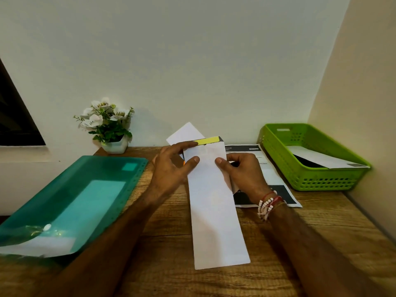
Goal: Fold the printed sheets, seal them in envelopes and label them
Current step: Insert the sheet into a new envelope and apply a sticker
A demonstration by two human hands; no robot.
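Left hand (169,166) and right hand (242,171) pinch envelope (216,211).

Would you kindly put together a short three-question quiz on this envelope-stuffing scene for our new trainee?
1. True or false: the folded printed sheet is fully inside the white envelope.
2. Which wrist carries the beaded bracelets: A left, B right?
3. Fill in: the green basket stands to the envelope's ____.
Key: 1 false; 2 B; 3 right.
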